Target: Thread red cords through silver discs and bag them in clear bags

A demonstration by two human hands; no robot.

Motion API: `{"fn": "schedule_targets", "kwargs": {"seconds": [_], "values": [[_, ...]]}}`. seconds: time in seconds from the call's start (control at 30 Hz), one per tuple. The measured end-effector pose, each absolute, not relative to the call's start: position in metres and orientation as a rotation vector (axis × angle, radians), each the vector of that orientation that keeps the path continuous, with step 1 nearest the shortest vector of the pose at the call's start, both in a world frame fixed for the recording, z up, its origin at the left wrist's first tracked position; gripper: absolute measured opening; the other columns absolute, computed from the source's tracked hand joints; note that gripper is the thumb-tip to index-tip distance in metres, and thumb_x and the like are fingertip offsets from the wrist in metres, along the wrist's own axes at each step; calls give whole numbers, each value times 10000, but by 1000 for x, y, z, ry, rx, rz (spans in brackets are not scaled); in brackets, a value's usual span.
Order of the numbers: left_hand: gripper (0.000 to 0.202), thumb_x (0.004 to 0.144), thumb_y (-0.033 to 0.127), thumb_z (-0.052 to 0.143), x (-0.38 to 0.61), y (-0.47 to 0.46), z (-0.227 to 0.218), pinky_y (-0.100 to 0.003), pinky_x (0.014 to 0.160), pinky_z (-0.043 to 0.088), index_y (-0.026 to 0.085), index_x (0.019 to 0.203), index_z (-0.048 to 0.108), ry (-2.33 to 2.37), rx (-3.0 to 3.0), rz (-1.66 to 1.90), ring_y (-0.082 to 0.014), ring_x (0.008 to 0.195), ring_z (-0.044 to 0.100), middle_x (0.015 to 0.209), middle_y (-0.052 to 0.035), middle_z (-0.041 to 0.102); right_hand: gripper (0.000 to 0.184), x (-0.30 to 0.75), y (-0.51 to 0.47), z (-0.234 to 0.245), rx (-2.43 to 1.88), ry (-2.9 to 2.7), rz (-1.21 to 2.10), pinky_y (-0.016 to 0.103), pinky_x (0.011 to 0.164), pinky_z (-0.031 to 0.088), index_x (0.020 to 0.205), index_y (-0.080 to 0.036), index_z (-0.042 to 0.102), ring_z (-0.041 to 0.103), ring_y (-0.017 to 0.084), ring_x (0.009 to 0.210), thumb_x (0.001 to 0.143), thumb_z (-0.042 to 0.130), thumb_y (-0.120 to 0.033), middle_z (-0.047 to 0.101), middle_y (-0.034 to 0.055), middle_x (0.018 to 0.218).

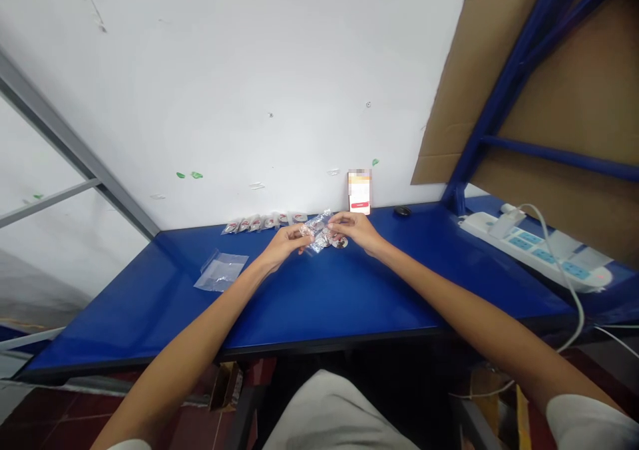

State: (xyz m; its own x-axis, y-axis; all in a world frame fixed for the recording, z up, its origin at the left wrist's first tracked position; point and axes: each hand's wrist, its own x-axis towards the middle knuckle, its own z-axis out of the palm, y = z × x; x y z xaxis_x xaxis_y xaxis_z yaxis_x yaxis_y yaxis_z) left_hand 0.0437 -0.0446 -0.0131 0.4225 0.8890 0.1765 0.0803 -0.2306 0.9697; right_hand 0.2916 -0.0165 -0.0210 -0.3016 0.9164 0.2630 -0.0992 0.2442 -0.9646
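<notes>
My left hand (284,247) and my right hand (352,230) meet above the middle of the blue table (329,297), pinching a crumpled clear plastic bag (317,231) between them. Something small and shiny lies inside the bag, too small to identify. Just under my right hand, a round disc-like item (339,241) rests on the table, partly hidden by the fingers. Beyond my left hand, several small sealed packets (262,222) stand in a row along the wall. A flat clear plastic bag (221,270) lies to the left of my left forearm.
A small upright card (359,192) with a blurred top and a black round object (402,211) sit against the white wall. A white power strip (529,247) with a cable lies at the right, beneath a blue metal frame (509,84) and cardboard.
</notes>
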Motion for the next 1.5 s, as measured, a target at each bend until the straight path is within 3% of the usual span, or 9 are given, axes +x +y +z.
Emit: {"fn": "schedule_targets", "kwargs": {"seconds": [0.13, 0.3, 0.4, 0.57, 0.77, 1.03, 1.2, 1.37, 1.5], "values": [[312, 894, 477, 797, 41, -39, -16, -270, 623, 446, 178, 936, 718, 953, 1813, 1008, -132, 632, 540, 742, 0, 624, 378, 295, -14, -20, -757, -1498, 1231, 364, 752, 646, 928, -209, 758, 743, 221, 844, 724, 913, -486, 762, 44, 929], [197, 970, 381, 708, 34, -39, -11, -308, 710, 465, 202, 899, 673, 1161, 2310, 1349, -170, 734, 565, 843, -30, 649, 261, 308, -11, -11, -656, -1740, 1168, 440, 944, 582, 889, -201, 739, 738, 283, 1040, 891, 718, -461, 788, 93, 1082], [163, 1040, 284, 578, 30, -42, -10, -342, 804, 480, 213, 910, 644, 1119, 2656, 1305, -204, 866, 599, 931, -64, 653, 324, 313, -18, -1, -599, -1944, 1065, 488, 1071, 524, 1135, -226, 722, 686, 310, 1232, 967, 637, -490, 741, 110, 1298], [232, 1080, 268, 491, 36, -50, -12, -394, 860, 498, 247, 963, 690, 994, 2996, 1102, -234, 917, 616, 984, -96, 681, 914, 298, -40, -3, -772, -2280, 565, 517, 1161, 462, 1541, -281, 469, 580, 354, 1388, 771, 903, -512, 575, 143, 1540], [223, 1070, 300, 511, 44, -55, -10, -464, 912, 537, 248, 1090, 727, 955, 3070, 1058, -261, 966, 632, 1088, -129, 686, 637, 286, -43, -17, -835, -2311, 306, 408, 944, 538, 1430, -224, 509, 657, 280, 1084, 839, 749, -219, 648, 118, 1257], [239, 956, 353, 744, 55, -62, -6, -524, 1152, 482, 274, 1176, 789, 1022, 2551, 1266, -309, 1309, 559, 1420, -129, 537, 527, 296, -35, -13, -899, -2238, 238, 359, 810, 496, 1298, -209, 524, 630, 255, 951, 831, 762, -262, 633, 104, 1166], [321, 970, 427, 732, 57, -56, -13, -444, 1111, 538, 303, 1261, 785, 991, 1994, 1139, -329, 1497, 466, 1532, -107, 530, 496, 297, -35, -11, -890, -2245, 118, 391, 850, 504, 1310, -200, 524, 627, 284, 1007, 862, 728, -262, 635, 132, 1210], [304, 960, 440, 738, 64, -57, -19, -447, 1103, 541, 237, 1175, 805, 852, 1591, 1066, -317, 1378, 597, 1488, -107, 638, 524, 295, -36, -13, -860, -2294, 22, 443, 929, 521, 1345, -197, 518, 612, 331, 1118, 854, 696, -229, 626, 154, 1257], [437, 873, 394, 843, 67, -56, -22, -465, 1149, 496, 239, 1272, 757, 891, 1618, 1090, -289, 1290, 651, 1440, -105, 681, 512, 293, -35, -16, -845, -2308, -9, 491, 979, 526, 1356, -182, 513, 598, 357, 1171, 879, 685, -254, 616, 173, 1279]]}}
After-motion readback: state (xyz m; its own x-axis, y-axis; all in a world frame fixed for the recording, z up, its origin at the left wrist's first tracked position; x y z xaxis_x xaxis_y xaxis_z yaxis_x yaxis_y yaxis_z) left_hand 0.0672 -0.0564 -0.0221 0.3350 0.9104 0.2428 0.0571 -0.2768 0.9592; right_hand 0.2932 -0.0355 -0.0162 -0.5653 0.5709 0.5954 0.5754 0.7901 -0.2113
